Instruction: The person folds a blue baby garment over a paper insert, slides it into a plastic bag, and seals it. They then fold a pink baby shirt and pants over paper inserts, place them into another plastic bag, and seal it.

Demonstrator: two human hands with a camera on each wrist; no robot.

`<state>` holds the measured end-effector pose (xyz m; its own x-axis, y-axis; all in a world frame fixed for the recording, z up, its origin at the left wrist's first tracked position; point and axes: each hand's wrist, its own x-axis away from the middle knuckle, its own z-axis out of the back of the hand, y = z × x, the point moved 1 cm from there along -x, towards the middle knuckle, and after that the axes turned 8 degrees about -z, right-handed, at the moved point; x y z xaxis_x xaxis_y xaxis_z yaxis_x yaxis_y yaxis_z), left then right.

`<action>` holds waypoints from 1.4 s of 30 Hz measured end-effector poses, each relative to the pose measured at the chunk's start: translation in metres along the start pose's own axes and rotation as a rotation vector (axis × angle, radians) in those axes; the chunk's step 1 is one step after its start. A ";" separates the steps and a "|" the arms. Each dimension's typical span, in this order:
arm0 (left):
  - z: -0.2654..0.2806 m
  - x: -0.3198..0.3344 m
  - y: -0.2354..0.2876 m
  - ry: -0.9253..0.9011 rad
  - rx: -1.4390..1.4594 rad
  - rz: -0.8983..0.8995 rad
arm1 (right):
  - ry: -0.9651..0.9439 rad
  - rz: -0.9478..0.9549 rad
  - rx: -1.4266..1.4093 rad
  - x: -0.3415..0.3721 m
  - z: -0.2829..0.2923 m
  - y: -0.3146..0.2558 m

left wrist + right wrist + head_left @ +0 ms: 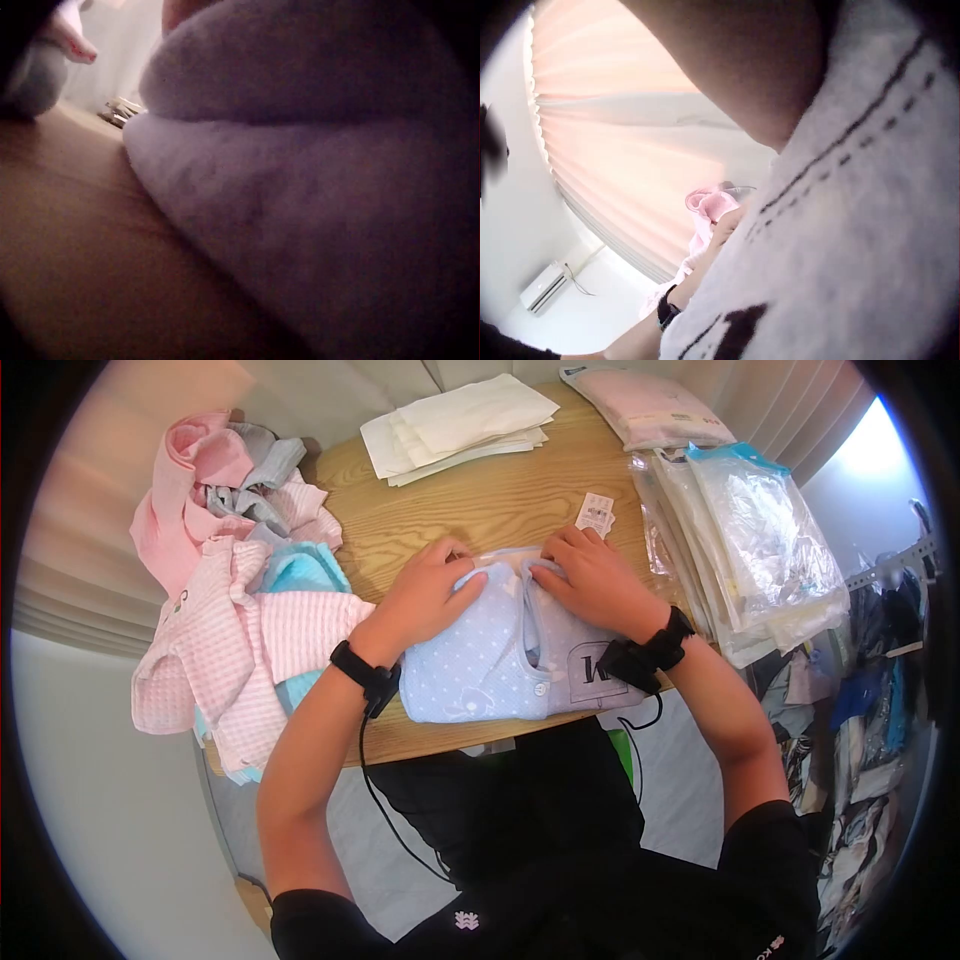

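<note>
Garment (465,660): folded, blue and grey, at table's (470,510) near edge.
Left hand (425,595): fingers curled, pinching garment's far edge.
Right hand (598,582): likewise, beside neckline.
Clothes (225,630): left of garment.
Packets (755,540): right of garment.
Tag (595,512): beyond garment.

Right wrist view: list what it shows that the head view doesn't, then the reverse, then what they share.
Only the right wrist view: a white box-shaped unit on the wall, with a thin cord beside it.

Only the head view: the wooden table, the white sheets at its far side, the clear plastic packets, the small tag near the right hand.

Both: the folded garment with its dark print, the left hand, pink clothing and the curtain.
</note>
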<state>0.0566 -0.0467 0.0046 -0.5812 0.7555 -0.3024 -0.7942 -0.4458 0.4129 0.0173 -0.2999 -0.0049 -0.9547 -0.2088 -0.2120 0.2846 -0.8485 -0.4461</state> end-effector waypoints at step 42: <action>0.000 0.039 0.056 -0.175 -0.177 0.175 | 0.049 -0.117 0.025 0.006 -0.003 -0.021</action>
<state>-0.0109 -0.0418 0.0157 -0.6850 0.7240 -0.0810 -0.7120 -0.6418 0.2849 0.0057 -0.2822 0.0005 -0.9756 -0.0842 -0.2028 0.1690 -0.8775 -0.4487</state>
